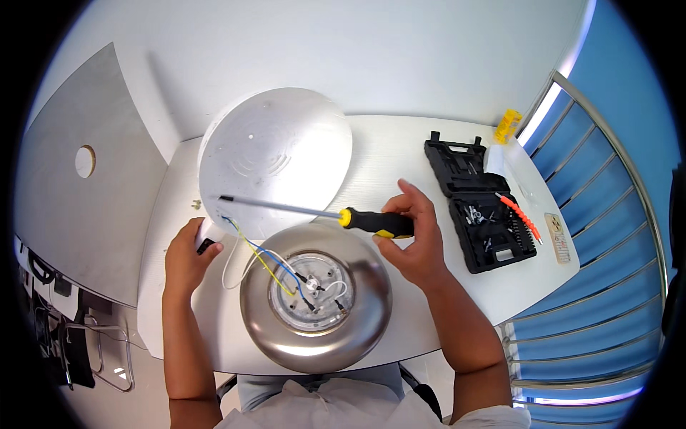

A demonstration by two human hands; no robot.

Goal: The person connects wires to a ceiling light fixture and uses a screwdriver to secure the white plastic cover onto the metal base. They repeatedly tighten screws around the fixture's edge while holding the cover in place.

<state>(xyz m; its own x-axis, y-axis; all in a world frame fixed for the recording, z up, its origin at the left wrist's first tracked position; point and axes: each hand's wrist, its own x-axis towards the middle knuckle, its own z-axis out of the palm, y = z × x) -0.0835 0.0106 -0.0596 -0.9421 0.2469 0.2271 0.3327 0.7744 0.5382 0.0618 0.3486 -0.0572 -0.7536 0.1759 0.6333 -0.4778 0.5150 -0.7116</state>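
Observation:
My right hand (418, 239) grips the black and yellow handle of a long screwdriver (361, 219). Its shaft points left, with the tip above the small white box (207, 230) in my left hand (184, 256). The fingers of that hand close around the box, which has a black part near my thumb. Blue, yellow-green and white wires (251, 247) run from beside the box to the middle of a round brushed-metal lamp housing (261, 314). This housing lies in front of me, its round wired centre facing up. Whether the screwdriver tip touches anything, I cannot tell.
Behind the housing, a large round silvery-white dish (286, 129) rests on the white table (386, 154). An opened black tool case (468, 250) with bits lies at right, an orange flexible shaft (520, 217) across it. Beyond are a remote control (557, 238), yellow container (508, 126) and metal railing (629, 168).

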